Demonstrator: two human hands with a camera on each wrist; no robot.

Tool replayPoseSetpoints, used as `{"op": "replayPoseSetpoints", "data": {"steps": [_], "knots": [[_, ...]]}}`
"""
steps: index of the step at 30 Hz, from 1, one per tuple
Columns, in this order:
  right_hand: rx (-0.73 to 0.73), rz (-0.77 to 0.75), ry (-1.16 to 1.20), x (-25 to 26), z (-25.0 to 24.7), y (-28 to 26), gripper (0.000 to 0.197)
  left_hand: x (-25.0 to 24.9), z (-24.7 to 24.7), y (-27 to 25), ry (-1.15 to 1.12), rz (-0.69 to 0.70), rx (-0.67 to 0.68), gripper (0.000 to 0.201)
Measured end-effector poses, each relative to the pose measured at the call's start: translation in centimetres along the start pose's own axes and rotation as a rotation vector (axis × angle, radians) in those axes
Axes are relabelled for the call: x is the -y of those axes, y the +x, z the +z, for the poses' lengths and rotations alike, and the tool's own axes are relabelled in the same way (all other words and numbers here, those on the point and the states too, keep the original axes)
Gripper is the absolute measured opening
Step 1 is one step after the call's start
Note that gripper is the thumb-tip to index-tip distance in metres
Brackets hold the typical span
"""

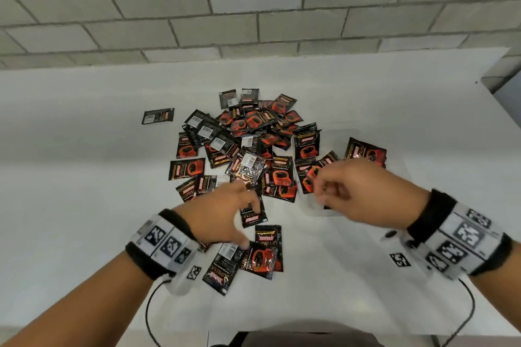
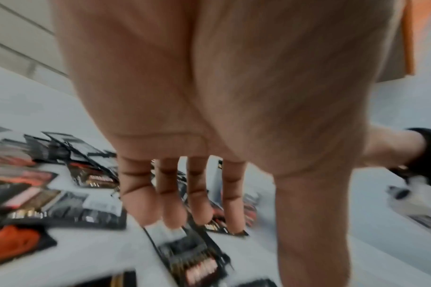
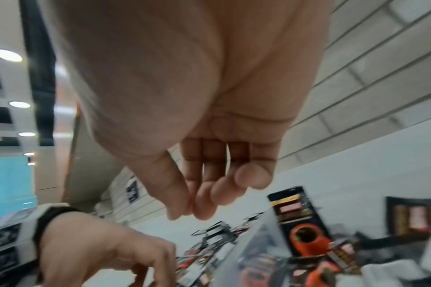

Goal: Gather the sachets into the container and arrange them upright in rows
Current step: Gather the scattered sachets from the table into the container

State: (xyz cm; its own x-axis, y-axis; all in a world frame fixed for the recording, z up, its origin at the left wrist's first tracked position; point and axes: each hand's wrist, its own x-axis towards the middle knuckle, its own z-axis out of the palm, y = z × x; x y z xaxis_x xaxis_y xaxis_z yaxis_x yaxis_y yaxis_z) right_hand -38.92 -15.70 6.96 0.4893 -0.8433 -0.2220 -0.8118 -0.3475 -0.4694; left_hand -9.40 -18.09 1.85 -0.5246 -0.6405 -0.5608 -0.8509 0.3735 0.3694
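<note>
Below left grip (image 1: 225, 222): loose sachets (image 1: 262, 251), unheld.

Black-and-red foil coffee sachets (image 1: 248, 132) lie scattered flat on the table; several stand inside the clear plastic container (image 1: 363, 135).

I count dozens of sachets (image 1: 248, 146) heaped on one table (image 1: 84, 177), too overlapped for an exact number, one clear container (image 1: 332, 166), and my two hands.
</note>
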Motion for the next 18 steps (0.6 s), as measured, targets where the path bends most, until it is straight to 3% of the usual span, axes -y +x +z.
{"op": "replayPoseSetpoints", "data": {"steps": [2,4,7,10,13,18], "knots": [[0.054,-0.087,0.026,2.2,1.3,-0.2,0.005,-0.7,1.9,-0.6,0.078,0.002,0.058,0.084],[0.137,-0.117,-0.013,3.9,3.4,0.4,0.023,-0.8,3.2,-1.0,0.194,-0.034,0.044,0.1],[0.267,-0.034,-0.234,5.6,7.1,2.3,0.061,0.0,3.9,-1.6,0.255,-0.14,0.009,0.122],[0.275,0.015,-0.319,6.7,10.2,3.8,0.076,1.2,4.1,-2.4,0.261,-0.265,-0.021,0.131],[0.281,0.013,-0.377,6.7,11.9,4.7,0.07,1.9,4.6,-3.1,0.176,-0.329,-0.051,0.126],[0.26,0.084,-0.272,5.7,10.9,4.9,0.038,2.1,5.2,-2.7,0.001,-0.277,-0.138,0.109]]}}
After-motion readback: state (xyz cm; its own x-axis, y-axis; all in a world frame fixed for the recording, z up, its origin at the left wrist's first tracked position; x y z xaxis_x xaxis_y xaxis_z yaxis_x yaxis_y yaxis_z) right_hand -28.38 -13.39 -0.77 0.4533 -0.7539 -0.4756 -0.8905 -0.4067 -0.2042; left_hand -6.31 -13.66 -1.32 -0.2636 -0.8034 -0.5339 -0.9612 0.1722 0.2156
